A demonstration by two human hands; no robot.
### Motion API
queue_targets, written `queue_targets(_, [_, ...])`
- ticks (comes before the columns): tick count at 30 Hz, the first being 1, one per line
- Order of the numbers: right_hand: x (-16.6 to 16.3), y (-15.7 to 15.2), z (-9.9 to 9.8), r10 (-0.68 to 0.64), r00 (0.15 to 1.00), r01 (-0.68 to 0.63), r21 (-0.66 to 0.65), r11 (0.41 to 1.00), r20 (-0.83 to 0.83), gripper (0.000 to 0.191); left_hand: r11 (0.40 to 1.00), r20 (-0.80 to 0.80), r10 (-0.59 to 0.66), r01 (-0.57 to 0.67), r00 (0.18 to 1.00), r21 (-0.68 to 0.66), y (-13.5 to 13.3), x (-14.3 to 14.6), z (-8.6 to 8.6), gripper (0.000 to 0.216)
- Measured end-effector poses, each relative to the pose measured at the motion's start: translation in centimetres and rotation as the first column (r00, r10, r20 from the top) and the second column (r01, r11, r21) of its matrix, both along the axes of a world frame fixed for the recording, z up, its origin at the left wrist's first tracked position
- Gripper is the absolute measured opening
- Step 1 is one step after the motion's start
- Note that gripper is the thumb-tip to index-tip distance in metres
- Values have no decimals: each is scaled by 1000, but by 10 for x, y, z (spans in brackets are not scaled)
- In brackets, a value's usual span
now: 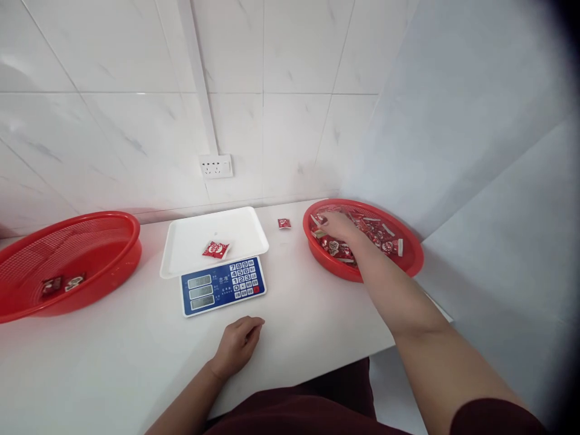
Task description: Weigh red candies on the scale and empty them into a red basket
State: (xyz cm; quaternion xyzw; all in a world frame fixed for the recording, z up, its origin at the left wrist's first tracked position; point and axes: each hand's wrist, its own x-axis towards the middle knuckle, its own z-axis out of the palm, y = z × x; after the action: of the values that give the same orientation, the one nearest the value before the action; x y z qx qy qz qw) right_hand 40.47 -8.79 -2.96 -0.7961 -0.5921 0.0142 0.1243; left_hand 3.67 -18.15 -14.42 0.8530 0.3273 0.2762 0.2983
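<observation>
My right hand reaches into the red plastic basket on the right, which holds many small red packets. Its fingers are pinched on a red packet at the basket's left side, partly hidden by the fingers. Curled on the white table just in front of the scale, my left hand is closed, with nothing visible in it. The digital scale has a blue keypad panel and a white tray. One red-and-white packet lies on that tray, near its front edge.
A single red packet lies on the white table between scale and right basket. At the left stands another red basket with a couple of packets inside. A tiled wall with a socket borders the back.
</observation>
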Motion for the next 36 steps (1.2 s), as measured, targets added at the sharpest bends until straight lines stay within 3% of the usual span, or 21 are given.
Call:
queue_targets(5, [17, 3, -22, -72, 997, 76, -134, 988, 33, 79, 993, -7, 46, -46, 999, -107, 5, 1, -1, 21])
queue_targets(8, [18, 7, -29, -61, 998, 65, -228, 972, 22, 81, 987, -6, 47, -47, 999, -155, 7, 2, -1, 21])
queue_targets(12, [18, 3, -30, -27, 1000, 28, -210, 977, 5, 72, 983, -1, 50, -50, 999, -177, 6, 1, -2, 21])
queue_targets(17, [20, -8, -24, 18, 1000, -19, -138, 990, -3, 32, 977, 8, 74, -71, 997, -200, 7, 1, -4, 22])
queue_targets(21, [28, -14, -13, -109, 994, 109, 81, 991, -8, 34, 974, 13, 94, -89, 995, -210, 7, 1, -3, 21])
queue_targets(23, [33, -17, -8, -178, 980, 195, 234, 952, -93, 36, 972, 26, 99, -91, 995, -214, 8, 1, -3, 21])
queue_targets(25, [37, -19, -4, -186, 955, 253, 306, 918, -230, 36, 969, 39, 108, -97, 993, -227, 8, 1, -3, 20])
queue_targets(29, [40, -23, 2, -156, 869, 352, 363, 863, -470, 30, 962, 44, 117, -102, 992, -254, 8, 1, -5, 20])
queue_targets(32, [33, -22, 13, -156, 783, 480, 426, 766, -602, 29, 962, 42, 128, -114, 991, -247, 8, 2, -7, 20])
queue_targets(34, [22, -17, 23, -50, 625, 553, 397, 733, -779, 26, 962, 43, 141, -127, 989, -241, 8, 2, -7, 20])
queue_targets(36, [5, -10, 32, 120, 362, 528, 309, 791, -925, 16, 965, 43, 140, -127, 989, -232, 7, 3, -6, 19])
